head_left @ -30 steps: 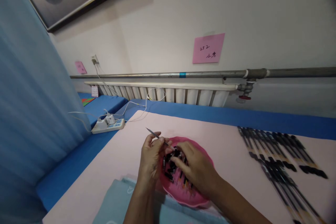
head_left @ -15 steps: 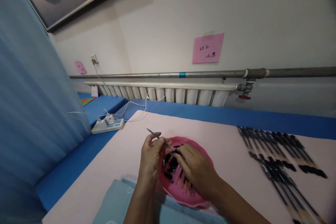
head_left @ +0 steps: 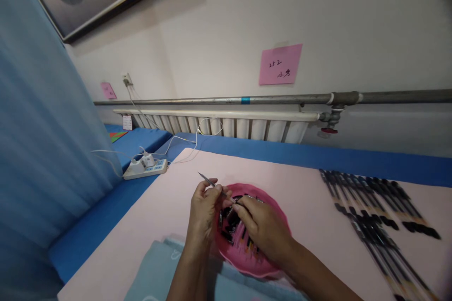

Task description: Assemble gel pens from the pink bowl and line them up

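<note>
My left hand (head_left: 205, 209) is closed around the middle of a slim, pen-like stick (head_left: 208, 179), whose pointed end slants up to the left. My right hand (head_left: 264, 225) pinches the lower end of the same stick, and its fingers hide part of that end. Both hands are over a pink scalloped bowl (head_left: 273, 270). Inside the bowl lie small black cap-like pieces (head_left: 228, 236) and several thin pink sticks (head_left: 241, 240), some with orange tips.
On the right of the pale pink table cover (head_left: 300, 188) lie rows of dark pen-like sticks (head_left: 363, 193). Light blue cloth (head_left: 158, 268) is at the near edge. A white power strip (head_left: 146, 169) with cables sits back left, before a radiator (head_left: 243, 127). A blue curtain (head_left: 45, 127) hangs at left.
The stick and both hands have shifted only very slightly. My right hand's fingers have turned a little at the stick's lower end, and the grip of both hands stays.
</note>
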Demonstrator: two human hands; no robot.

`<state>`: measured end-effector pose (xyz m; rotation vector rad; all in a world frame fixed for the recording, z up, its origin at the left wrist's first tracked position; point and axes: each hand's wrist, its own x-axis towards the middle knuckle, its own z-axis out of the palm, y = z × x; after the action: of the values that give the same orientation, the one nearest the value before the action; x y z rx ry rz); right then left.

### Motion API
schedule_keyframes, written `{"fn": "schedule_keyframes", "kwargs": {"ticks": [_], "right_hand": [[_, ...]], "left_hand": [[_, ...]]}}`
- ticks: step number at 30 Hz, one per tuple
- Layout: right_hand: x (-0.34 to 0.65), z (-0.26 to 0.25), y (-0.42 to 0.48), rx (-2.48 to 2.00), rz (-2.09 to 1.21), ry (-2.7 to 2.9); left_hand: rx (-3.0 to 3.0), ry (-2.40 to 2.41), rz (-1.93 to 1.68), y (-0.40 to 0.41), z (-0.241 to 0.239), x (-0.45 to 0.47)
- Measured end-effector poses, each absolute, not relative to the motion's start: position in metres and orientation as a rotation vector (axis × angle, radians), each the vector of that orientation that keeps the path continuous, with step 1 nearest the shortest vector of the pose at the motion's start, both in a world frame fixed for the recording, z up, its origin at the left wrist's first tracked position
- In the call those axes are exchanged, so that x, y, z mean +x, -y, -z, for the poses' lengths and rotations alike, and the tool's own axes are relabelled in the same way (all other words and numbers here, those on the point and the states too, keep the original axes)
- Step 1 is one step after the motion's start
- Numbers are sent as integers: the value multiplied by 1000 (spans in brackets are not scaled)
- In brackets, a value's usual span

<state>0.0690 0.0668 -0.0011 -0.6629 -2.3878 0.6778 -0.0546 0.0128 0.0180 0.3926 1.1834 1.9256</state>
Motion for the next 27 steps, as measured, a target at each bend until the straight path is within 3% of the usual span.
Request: {"fn": "schedule_keyframes", "kwargs": {"ticks": [6, 12, 18, 27], "right_hand": [[70, 0, -67, -627, -537, 2402], [68, -1, -67, -697, -762, 2410], [70, -2, -66, -684, -644, 2426], [63, -4, -60, -647, -1307, 2185]], "left_hand": [[386, -1203, -1916, -13, -18, -54], [405, -1214, -1908, -13, -18, -55], [422, -1233, -1889, -13, -17, -55], [456, -1223, -1857, -11, -18, -58]]}}
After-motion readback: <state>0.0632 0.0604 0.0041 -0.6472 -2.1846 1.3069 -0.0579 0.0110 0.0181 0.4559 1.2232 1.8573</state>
